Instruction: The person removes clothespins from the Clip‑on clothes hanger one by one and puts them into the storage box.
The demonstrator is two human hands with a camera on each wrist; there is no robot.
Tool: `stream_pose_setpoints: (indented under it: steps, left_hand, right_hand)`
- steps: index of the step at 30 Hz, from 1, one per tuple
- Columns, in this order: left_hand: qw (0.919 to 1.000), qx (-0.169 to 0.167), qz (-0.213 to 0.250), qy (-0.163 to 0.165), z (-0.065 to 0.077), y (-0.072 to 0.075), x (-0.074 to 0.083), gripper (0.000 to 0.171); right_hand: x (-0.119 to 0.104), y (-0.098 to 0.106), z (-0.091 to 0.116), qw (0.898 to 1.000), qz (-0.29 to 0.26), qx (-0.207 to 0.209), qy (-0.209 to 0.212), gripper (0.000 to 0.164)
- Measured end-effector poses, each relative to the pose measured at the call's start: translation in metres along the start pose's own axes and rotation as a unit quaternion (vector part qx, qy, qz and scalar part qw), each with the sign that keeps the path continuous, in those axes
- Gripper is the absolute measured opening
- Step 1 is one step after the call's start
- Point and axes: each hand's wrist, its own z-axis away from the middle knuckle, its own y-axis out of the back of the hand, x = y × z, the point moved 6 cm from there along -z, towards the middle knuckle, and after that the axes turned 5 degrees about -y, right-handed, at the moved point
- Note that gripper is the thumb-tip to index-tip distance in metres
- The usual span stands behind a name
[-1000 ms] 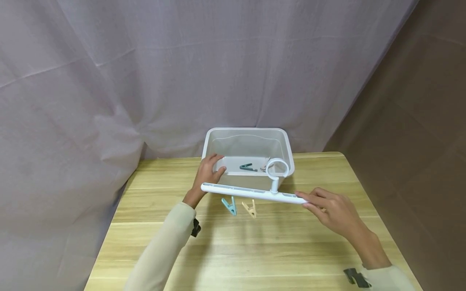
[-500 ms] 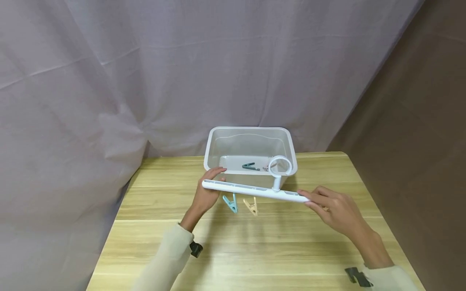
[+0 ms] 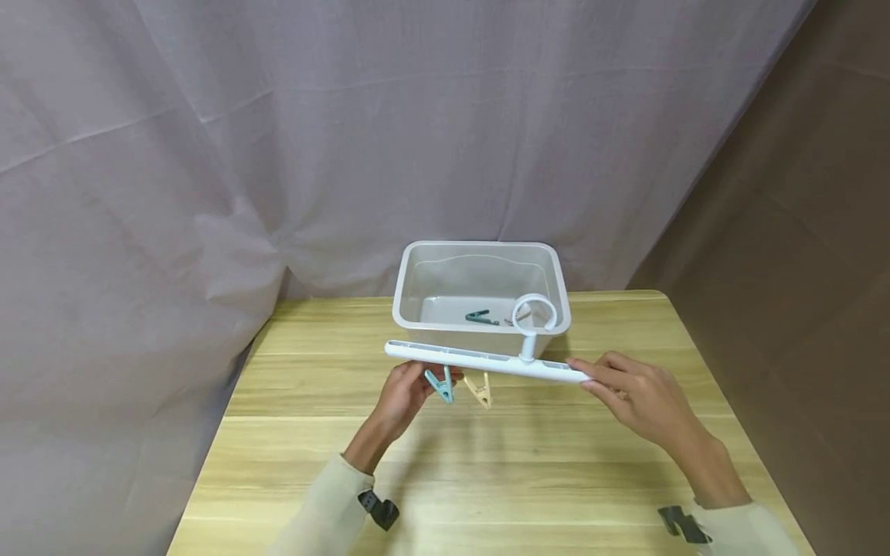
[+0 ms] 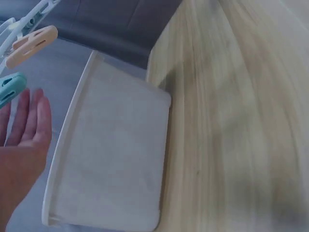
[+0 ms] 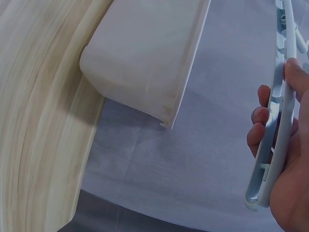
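A white clip hanger (image 3: 480,361) with an open ring hook on top is held up level over the table. My right hand (image 3: 640,394) grips its right end, fingers on one side and thumb on the other, as the right wrist view shows. From the bar hang a teal clip (image 3: 441,385) and a pale yellow clip (image 3: 480,391). Under the bar's left part is my left hand (image 3: 403,401), just behind the teal clip. In the left wrist view its fingers (image 4: 30,116) are straight, close to the teal clip (image 4: 11,88), with nothing held.
A light grey plastic bin (image 3: 480,245) stands at the back of the wooden table (image 3: 473,479), behind the hanger. Inside it lie a dark green clip (image 3: 480,317) and a small pinkish item, partly covered by the ring. Grey curtain (image 3: 348,139) hangs behind the table.
My left hand has left the bin's front rim and come down toward me, under the hanger, beside the teal clip. The right hand keeps the hanger almost still.
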Motion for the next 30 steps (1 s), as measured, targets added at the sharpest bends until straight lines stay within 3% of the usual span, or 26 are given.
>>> stream_pose_setpoints:
  steps: [3, 7, 16, 24, 30]
  left_hand:
    - [0.9956, -0.053, 0.077, 0.000, 0.004, -0.006, 0.000, 0.042]
    - [0.9835, -0.104, 0.148, 0.006, 0.009, -0.011, -0.001, 0.048]
    - [0.9648, -0.140, 0.222, 0.014, 0.012, -0.012, -0.001, 0.054]
    - [0.9476, -0.220, 0.226, 0.052, 0.017, -0.018, 0.004, 0.054]
    - [0.9481, -0.236, 0.208, 0.045, 0.018, -0.014, 0.008, 0.044]
  right_hand:
    - [0.000, 0.001, -0.001, 1.000, 0.000, 0.002, 0.004, 0.044]
    - [0.000, 0.001, -0.002, 1.000, -0.001, 0.001, 0.005, 0.044]
    - [0.001, 0.000, -0.002, 1.000, -0.010, 0.010, 0.015, 0.044]
    - [0.002, 0.000, -0.002, 1.000, -0.001, -0.005, 0.005, 0.046]
    - [0.002, 0.000, -0.002, 1.000, -0.005, -0.008, 0.004, 0.045]
